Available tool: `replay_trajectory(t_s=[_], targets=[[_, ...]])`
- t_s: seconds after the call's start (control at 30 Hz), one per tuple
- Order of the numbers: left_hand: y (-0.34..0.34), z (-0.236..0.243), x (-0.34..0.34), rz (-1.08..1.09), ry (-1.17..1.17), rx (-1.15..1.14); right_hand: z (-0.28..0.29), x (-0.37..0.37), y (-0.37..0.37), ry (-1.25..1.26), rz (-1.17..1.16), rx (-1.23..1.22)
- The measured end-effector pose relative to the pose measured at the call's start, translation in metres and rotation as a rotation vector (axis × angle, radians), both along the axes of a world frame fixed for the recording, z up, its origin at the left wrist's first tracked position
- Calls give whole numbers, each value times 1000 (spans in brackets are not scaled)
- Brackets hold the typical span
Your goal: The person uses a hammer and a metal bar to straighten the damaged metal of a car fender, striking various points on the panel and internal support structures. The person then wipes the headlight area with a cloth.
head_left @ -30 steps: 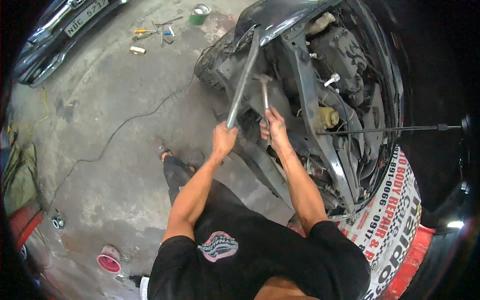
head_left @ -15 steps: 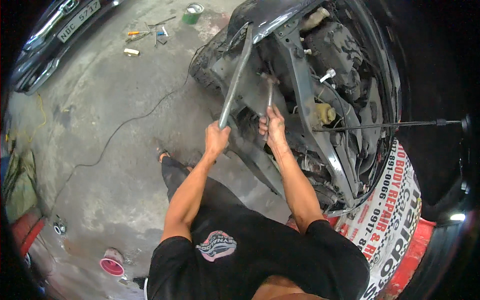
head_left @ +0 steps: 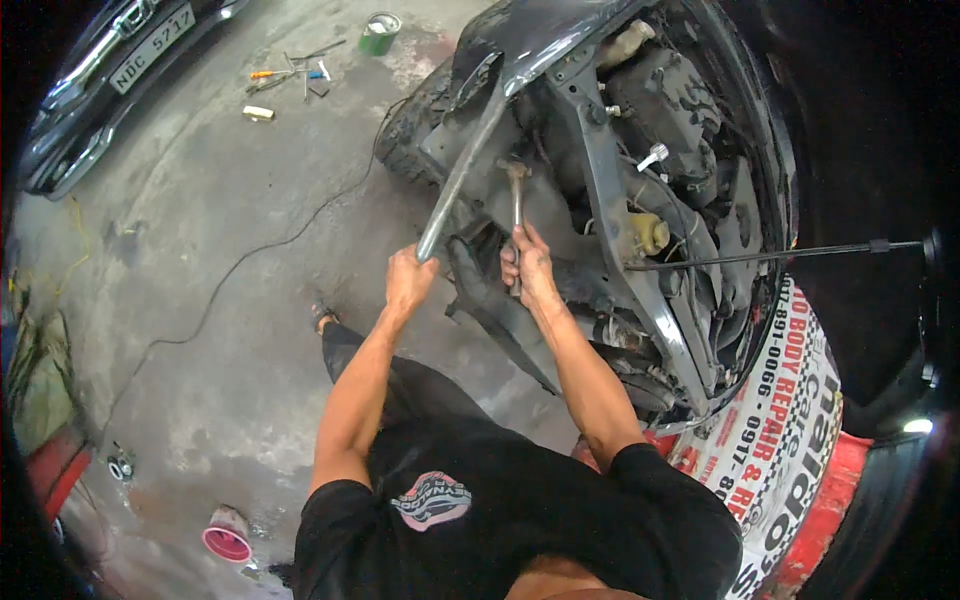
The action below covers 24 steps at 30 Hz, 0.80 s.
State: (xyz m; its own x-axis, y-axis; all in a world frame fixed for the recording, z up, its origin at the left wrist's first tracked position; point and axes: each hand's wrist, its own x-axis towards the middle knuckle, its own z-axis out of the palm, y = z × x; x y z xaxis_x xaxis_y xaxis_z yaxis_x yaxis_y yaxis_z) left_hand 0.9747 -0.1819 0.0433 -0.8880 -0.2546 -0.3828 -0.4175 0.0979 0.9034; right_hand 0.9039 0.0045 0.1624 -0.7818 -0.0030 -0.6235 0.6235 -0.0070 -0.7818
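Observation:
My left hand (head_left: 410, 278) is closed round the lower end of a long grey metal bar (head_left: 462, 178). The bar slants up and to the right, its far end at the edge of the dark car fender (head_left: 540, 45). In my right hand (head_left: 530, 262) is a hammer (head_left: 517, 195), gripped by its handle with the head pointing away from me. The hammer head is to the right of the bar, over the wheel-well area of the car's stripped front end. Whether the hammer head touches anything, I cannot tell.
An open engine bay (head_left: 670, 110) lies on the right, with a thin prop rod (head_left: 780, 257) across it. A black cable (head_left: 245, 258) trails over the concrete floor. Hand tools (head_left: 292, 73), a green can (head_left: 379, 34) and a pink bucket (head_left: 228, 540) stand or lie there. Another car (head_left: 120, 90) is far left.
My left hand and the bar's near end have shifted left and slightly nearer to me. My right hand has moved left and nearer with the hammer, whose head is now closer to the bar.

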Motion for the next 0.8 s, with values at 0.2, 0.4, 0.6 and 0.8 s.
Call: replay_trajectory(t_s=[0.2,0.4,0.6,0.8], targets=[[2,-20,-5,1,-27,19,2,4,-12,-4,68,1],[-2,-35,-7,3,-27,69,2,-12,-14,65,24,-9],[-12,-54,-16,-1,49,-15,0,-13,-11,53,57,-9],[-25,-66,-28,-36,12,27,-15,-17,-12,64,23,-31]])
